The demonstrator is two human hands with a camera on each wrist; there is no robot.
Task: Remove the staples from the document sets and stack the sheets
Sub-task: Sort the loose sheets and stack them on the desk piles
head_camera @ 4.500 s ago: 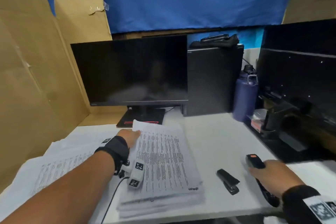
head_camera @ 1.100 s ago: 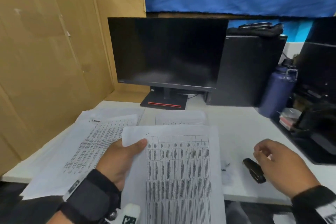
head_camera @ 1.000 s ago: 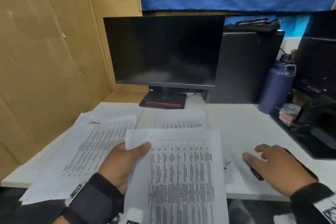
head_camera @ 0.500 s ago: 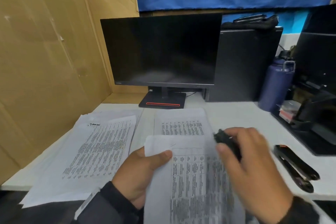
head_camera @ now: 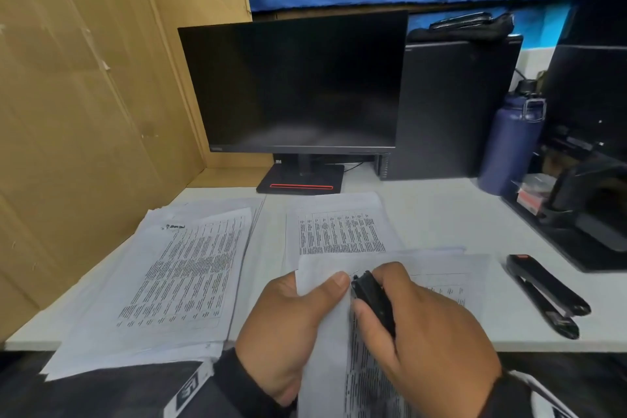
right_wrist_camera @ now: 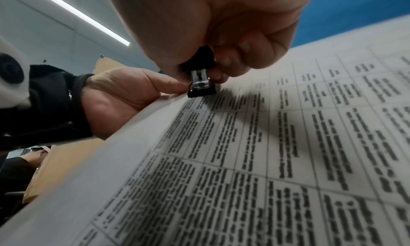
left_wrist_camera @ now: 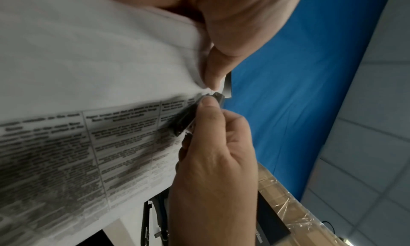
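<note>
The left hand (head_camera: 288,326) held a printed document (head_camera: 380,366) up near the person, above the near edge of the desk (head_camera: 441,214), thumb pinching its top left corner. The right hand (head_camera: 427,332) gripped a small black staple remover (head_camera: 373,299), its tip touching that corner beside the thumb. Two paper stacks (head_camera: 183,275) lay further left and beyond; a stapler (head_camera: 543,292) lay at the right.

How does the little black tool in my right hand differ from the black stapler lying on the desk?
The staple remover is short, gripped by the right hand, tip at the held document's corner. The stapler is longer, has an orange end, and lies untouched on the desk. Both are black.
</note>
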